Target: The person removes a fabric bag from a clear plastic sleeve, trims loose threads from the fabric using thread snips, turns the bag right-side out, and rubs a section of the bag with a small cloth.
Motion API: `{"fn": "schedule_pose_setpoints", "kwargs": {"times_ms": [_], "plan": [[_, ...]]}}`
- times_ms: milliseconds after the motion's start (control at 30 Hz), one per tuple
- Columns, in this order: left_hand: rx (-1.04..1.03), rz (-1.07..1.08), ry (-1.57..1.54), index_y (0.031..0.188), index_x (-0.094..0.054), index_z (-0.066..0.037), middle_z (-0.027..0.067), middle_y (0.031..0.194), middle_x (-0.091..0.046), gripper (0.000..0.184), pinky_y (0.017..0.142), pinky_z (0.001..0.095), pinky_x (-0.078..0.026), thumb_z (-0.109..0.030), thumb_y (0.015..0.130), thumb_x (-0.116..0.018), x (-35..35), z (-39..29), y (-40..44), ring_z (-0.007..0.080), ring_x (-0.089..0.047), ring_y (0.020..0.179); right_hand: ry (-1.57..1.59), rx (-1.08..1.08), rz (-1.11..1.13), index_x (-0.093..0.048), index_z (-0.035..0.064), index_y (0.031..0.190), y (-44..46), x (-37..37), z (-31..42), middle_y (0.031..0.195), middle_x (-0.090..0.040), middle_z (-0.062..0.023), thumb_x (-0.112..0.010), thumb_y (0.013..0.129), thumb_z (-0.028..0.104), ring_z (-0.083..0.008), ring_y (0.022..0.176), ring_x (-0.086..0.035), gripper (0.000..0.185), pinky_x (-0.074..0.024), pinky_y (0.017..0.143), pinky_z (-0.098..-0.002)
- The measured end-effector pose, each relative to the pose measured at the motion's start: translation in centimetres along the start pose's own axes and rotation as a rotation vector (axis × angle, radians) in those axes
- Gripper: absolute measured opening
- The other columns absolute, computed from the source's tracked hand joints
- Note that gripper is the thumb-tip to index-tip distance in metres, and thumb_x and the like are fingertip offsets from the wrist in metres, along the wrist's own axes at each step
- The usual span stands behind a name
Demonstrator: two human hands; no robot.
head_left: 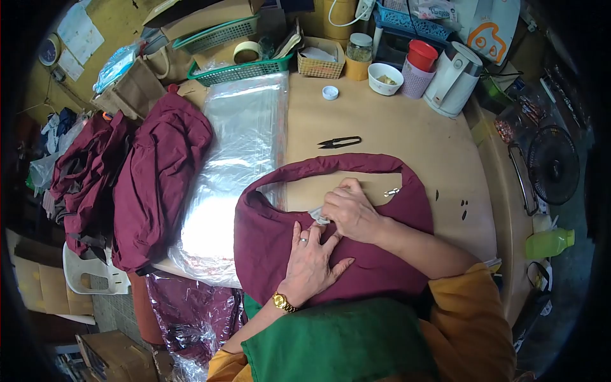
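A maroon fabric shoulder bag [382, 254] lies on the table in front of me, its strap [337, 163] looped away from my body. My left hand [310, 254] rests spread on the bag's front, just below the opening edge. At that edge my right hand [350, 213] is closed on a small white piece [318, 216], cloth or paper; I cannot tell which. The left fingertips reach up close to it. A small silvery metal piece [391, 192] shows by the strap's right side. Black thread snips [339, 142] lie beyond the strap.
Stacked clear plastic bags [223, 159] lie left of the bag, with more maroon fabric items [162, 172] beside them. Along the back stand a green basket [242, 71], a jar [359, 54], a bowl [386, 79] and a kettle [453, 79]. Small dark pieces [464, 210] lie at right.
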State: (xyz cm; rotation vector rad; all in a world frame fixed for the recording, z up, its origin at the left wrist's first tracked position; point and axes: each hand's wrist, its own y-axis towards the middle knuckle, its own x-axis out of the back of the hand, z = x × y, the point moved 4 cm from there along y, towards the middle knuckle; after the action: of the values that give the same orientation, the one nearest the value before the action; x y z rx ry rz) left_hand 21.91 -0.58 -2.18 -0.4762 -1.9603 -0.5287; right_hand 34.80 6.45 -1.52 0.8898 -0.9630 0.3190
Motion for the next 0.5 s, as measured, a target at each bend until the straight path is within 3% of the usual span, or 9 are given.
{"fn": "schedule_pose_setpoints", "kwargs": {"times_ms": [167,367,500], "plan": [[-0.029,-0.030,-0.021,0.128,-0.059,-0.010,0.0229,0.124,-0.046,0.062,0.111,0.0631,-0.027,-0.053,0.084,-0.068,0.3,-0.1,0.1,0.0408,-0.047,0.117,-0.029,-0.045,0.088,-0.062,0.0074,0.077,-2.0,2.1,-0.9,0.079,-0.055,-0.0061,-0.063,0.071,0.006,-0.0231,0.085,-0.059,0.006,-0.0383,0.090,-0.0458],[0.011,0.023,0.012,0.128,-0.059,-0.010,0.0219,0.125,-0.047,0.061,0.112,0.0617,-0.027,-0.052,0.084,-0.067,0.2,-0.1,0.0,0.0398,-0.048,0.119,-0.030,0.004,-0.019,-0.064,0.0091,0.074,0.1,-0.3,0.1,0.076,-0.056,-0.0042,-0.064,0.072,0.007,-0.0226,0.080,-0.058,0.003,-0.0390,0.087,-0.0423],[-0.019,-0.042,-0.015,0.130,-0.058,-0.011,0.0218,0.125,-0.047,0.062,0.112,0.0612,-0.027,-0.052,0.085,-0.067,0.2,-0.2,-0.1,0.0392,-0.048,0.118,-0.116,-0.048,0.130,-0.061,0.0075,0.075,-3.5,4.1,-1.7,0.084,-0.056,-0.0075,-0.068,0.068,0.007,-0.0255,0.090,-0.058,0.010,-0.0392,0.089,-0.0425]]}}
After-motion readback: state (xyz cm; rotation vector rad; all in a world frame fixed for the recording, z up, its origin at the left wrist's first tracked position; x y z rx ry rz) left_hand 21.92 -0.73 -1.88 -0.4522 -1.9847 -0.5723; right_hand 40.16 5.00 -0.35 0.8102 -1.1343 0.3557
